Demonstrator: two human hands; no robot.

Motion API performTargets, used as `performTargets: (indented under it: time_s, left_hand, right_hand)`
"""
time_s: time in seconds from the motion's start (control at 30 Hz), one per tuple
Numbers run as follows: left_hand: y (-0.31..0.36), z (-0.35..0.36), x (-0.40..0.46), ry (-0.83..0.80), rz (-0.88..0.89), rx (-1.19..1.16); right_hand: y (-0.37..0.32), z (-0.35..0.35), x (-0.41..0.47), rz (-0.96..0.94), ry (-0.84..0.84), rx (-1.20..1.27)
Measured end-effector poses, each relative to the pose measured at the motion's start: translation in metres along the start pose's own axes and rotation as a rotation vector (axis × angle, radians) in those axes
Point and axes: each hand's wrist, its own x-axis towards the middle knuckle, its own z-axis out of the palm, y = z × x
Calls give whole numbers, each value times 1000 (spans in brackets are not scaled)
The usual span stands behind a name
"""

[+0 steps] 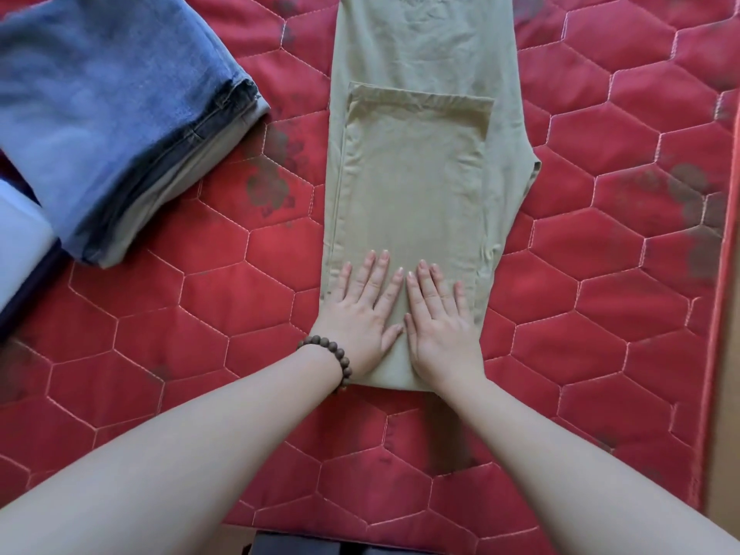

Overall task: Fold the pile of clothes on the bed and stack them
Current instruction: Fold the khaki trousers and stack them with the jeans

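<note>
We press flat hands on soft khaki cotton trousers [416, 162].
Left hand [362, 310] and right hand [438, 314], fingers straight, gripping nothing; we judge the limp, light cloth best lifted at the six o'clock fold.

One view only, head cam, so no 2nd view to share anything with. It looks from above, steeply down and fwd, onto the red quilted bed [600, 274]. Wide angle, close range: both forearms enter from the bottom corners and fill the lower third. The left hand [362, 314] and right hand [438, 318] sit approx. centre frame, on the khaki trousers [416, 186], which run off the top edge. The bed's right edge shows at frame right; folded jeans [104, 126] crop at top left.
</note>
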Motion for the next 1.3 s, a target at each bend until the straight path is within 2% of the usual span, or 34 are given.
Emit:
performTargets:
  time_s: [0.1,0.23,0.33,0.43,0.57,0.63,0.73,0.77,0.9,1.03,1.13,1.3]
  left_hand:
    - [1,-3,-26,69,-30,-104]
    - [1,-5,-63,328,-269,-496]
    - [2,-10,-79,302,-474,-898]
    - [-1,-13,-83,243,-690,-1181]
    - [-9,-17,-82,216,-865,-1204]
    - [-13,-18,-81,162,-878,-1260]
    - [-16,-18,-83,78,-849,-1327]
    - [-16,-18,-84,72,-837,-1318]
    - [-18,-21,-88,95,-810,-1270]
    - [-14,-22,-93,158,-725,-1160]
    - [-12,-25,-95,128,-684,-1178]
    - [-12,-29,-97,118,-635,-1288]
  right_hand:
    - [-1,-9,-16,90,68,135]
    - [2,-26,-42,372,190,364]
    - [3,-34,-61,473,170,536]
    - [5,-40,-71,582,148,655]
    - [14,-45,-73,751,57,793]
    - [20,-47,-71,811,-18,883]
    - [24,-51,-70,797,-163,914]
    - [24,-51,-71,783,-162,911]
    - [20,-55,-77,704,37,826]
    - [15,-55,-79,735,-102,892]
    - [17,-57,-78,770,-193,902]
    - [16,-64,-77,725,-78,1004]
